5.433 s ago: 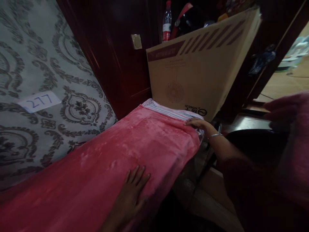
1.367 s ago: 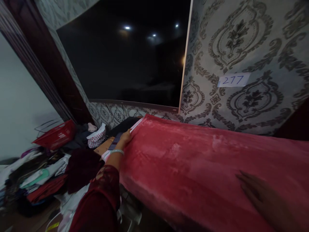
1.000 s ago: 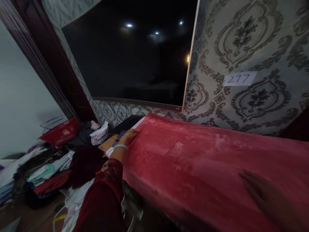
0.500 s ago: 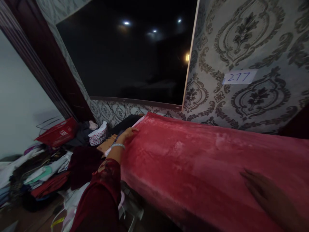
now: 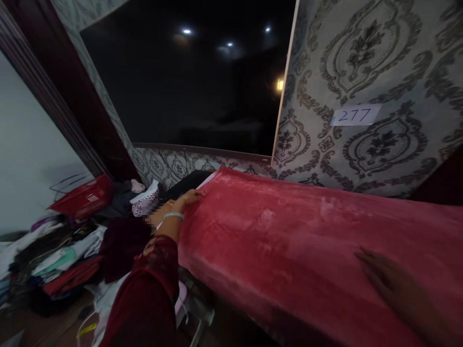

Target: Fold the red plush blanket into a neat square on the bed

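A red plush blanket lies spread over a long raised surface and hangs down its front side. My left hand, with a silver bracelet on its wrist and a dark red sleeve behind it, rests at the blanket's far left end. Its fingers are stretched out along that edge, where a thin pale strip of another cloth shows. My right hand lies flat on top of the blanket at the lower right, fingers spread and holding nothing.
A large dark screen hangs on patterned wallpaper that bears a label reading 277. To the left are a red basket, a white dotted item and a heap of clothes on the floor.
Five seconds ago I faced the blanket's right end with my right hand on its corner. Now I face its left end. Over the last second both hands have barely shifted.
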A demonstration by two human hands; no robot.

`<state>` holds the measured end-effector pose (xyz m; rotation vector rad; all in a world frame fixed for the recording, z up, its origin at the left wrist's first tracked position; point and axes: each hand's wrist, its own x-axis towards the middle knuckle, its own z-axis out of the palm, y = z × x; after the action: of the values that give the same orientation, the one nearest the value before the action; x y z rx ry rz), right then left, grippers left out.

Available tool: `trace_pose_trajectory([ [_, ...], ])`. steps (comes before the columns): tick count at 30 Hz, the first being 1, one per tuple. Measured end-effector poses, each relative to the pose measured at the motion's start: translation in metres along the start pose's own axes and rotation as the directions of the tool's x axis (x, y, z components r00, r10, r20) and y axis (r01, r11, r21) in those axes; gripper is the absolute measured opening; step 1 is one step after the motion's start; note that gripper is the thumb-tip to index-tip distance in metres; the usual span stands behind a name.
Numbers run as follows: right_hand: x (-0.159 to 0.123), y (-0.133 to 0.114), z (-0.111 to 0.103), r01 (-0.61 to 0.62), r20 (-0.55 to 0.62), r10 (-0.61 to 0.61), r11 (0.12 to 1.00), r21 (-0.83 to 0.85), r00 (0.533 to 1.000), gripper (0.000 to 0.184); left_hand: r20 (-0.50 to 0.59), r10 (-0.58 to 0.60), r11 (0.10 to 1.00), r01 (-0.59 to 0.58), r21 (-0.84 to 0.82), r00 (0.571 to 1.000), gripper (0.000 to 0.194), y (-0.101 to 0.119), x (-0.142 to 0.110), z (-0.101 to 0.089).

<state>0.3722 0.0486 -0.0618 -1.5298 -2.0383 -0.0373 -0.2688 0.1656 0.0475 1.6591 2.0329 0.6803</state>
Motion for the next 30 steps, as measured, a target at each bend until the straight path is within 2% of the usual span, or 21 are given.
trace_pose_trajectory([
  [5, 0.007, -0.011, -0.006, -0.046, 0.039, 0.048, 0.998, -0.043, 0.998, 0.06, 0.017, 0.011, 0.998, -0.01, -0.055, 1.0, 0.028, 0.0, -0.003, -0.006],
  [8, 0.019, -0.032, 0.001, -0.002, 0.038, 0.003, 0.999, -0.036, 0.999, 0.059, 0.0, 0.03, 0.996, -0.03, -0.089, 1.0, 0.028, 0.0, -0.007, -0.011],
  [15, 0.066, -0.113, 0.053, 0.228, 0.03, -0.243, 0.941, 0.25, 0.97, 0.042, -0.057, 0.065, 0.99, -0.072, -0.125, 0.996, 0.018, 0.002, -0.015, -0.018],
  [19, 0.086, -0.15, 0.08, 0.292, 0.048, -0.32, 0.909, 0.298, 0.946, 0.039, -0.107, 0.093, 0.984, -0.107, -0.139, 0.99, 0.01, 0.003, -0.015, -0.021],
  [21, 0.09, -0.162, 0.09, 0.283, 0.075, -0.314, 0.918, 0.276, 0.946, 0.038, -0.147, 0.108, 0.979, -0.131, -0.154, 0.983, 0.009, 0.003, -0.015, -0.022],
  [24, 0.091, -0.174, 0.1, 0.205, 0.116, -0.232, 0.957, 0.204, 0.966, 0.041, -0.21, 0.131, 0.967, -0.171, -0.189, 0.969, 0.007, 0.001, -0.015, -0.022],
  [27, 0.092, -0.183, 0.102, 0.118, 0.153, -0.137, 0.985, 0.128, 0.979, 0.042, -0.244, 0.147, 0.953, -0.204, -0.226, 0.958, 0.007, -0.001, -0.015, -0.022],
  [30, 0.096, -0.193, 0.101, 0.094, 0.148, -0.106, 0.992, 0.089, 0.983, 0.041, -0.242, 0.166, 0.94, -0.227, -0.254, 0.956, 0.011, 0.001, -0.015, -0.025],
])
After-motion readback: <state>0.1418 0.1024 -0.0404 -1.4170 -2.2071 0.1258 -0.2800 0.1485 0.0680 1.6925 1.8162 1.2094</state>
